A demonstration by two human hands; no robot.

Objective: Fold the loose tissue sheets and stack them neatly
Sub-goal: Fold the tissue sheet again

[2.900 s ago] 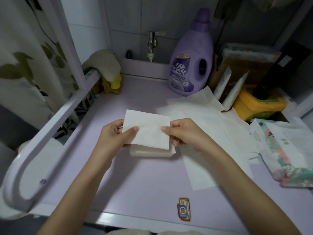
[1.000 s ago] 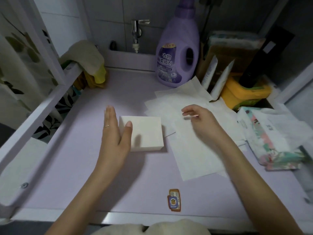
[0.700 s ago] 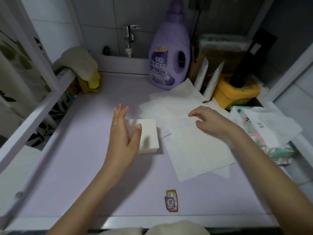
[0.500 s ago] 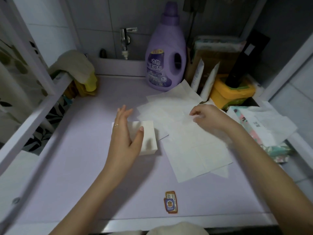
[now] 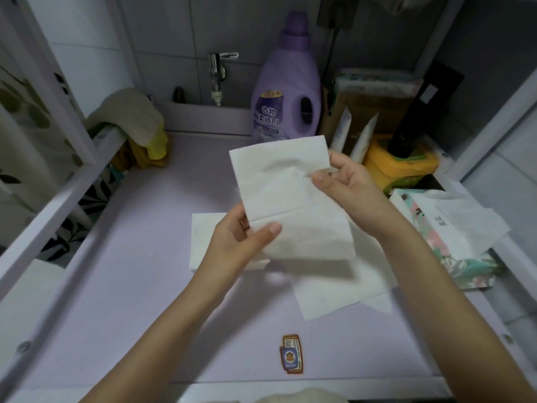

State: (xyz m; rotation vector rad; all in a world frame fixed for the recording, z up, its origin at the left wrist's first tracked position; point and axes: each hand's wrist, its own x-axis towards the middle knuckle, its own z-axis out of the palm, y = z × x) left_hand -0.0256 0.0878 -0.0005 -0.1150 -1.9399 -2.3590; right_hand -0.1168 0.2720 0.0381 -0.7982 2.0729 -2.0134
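A thin white tissue sheet, soft and a little creased, with one fold line across it, is held in the air above the smooth lilac tabletop. The left hand pinches its lower left edge, thumb in front and fingers behind. The right hand pinches the upper right edge with curled fingers. The sheet and the left hand hide part of the square folded stack and the flat loose sheets beside it. Behind them stand a purple plastic bottle and a yellow box.
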